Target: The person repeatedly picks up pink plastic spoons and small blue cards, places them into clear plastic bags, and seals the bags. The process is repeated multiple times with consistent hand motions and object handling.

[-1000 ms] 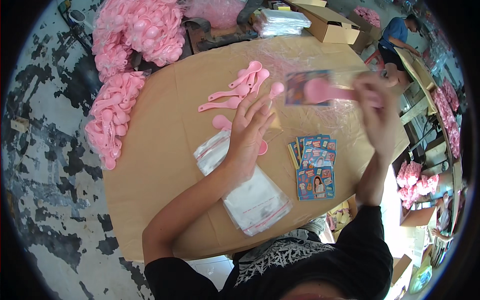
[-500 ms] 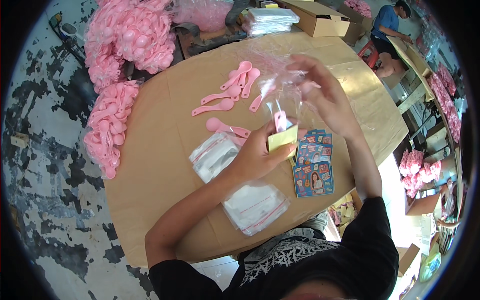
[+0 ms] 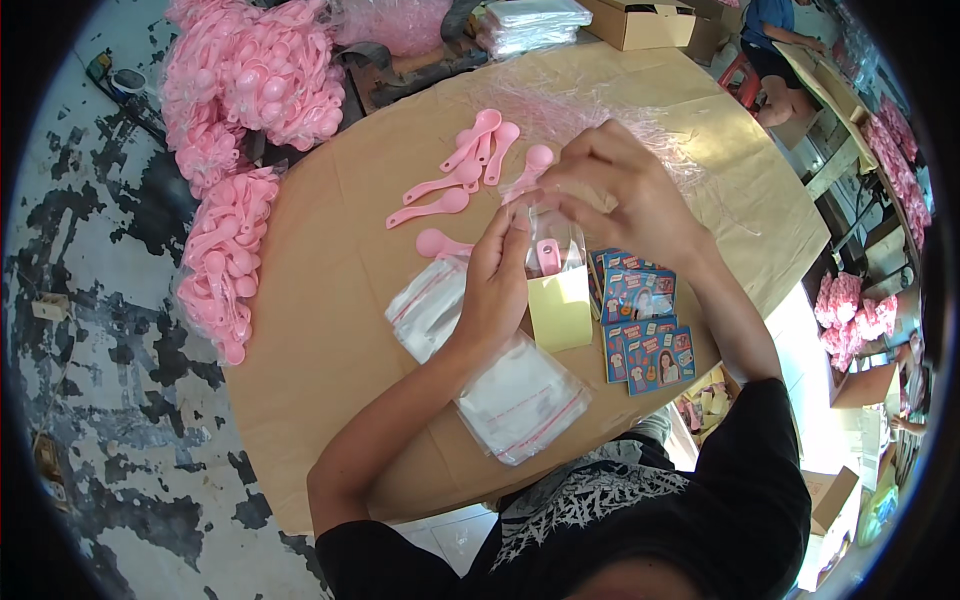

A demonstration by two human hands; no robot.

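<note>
A clear plastic bag [image 3: 570, 232] hangs between my hands over the table. Inside it show the pink handle end of a spoon [image 3: 548, 257] and, lower down, a pale yellow card [image 3: 561, 312]. My left hand [image 3: 497, 280] is closed on the upper left edge of the bag, thumb uppermost. Fingers bent, my right hand [image 3: 630, 195] pinches the bag's top edge from the right; its fingertips are slightly blurred. Just right of the bag lie blue printed cards [image 3: 660, 355] in overlapping piles. Flat clear bags [image 3: 525, 400] lie in a stack beneath my left forearm.
Loose pink spoons [image 3: 430, 208] lie beyond my left hand on the brown-covered table [image 3: 330, 260]. Thin plastic strips [image 3: 640, 135] are heaped at the far side. Bulging bags of pink spoons [image 3: 225, 260] stand left, a cardboard box [image 3: 640, 25] at the back. Another person [image 3: 770, 50] sits far right.
My left hand has shifted from gripping the yellow card to the bag's upper edge. My right hand has come down and left to the bag's top. The card now hangs lower.
</note>
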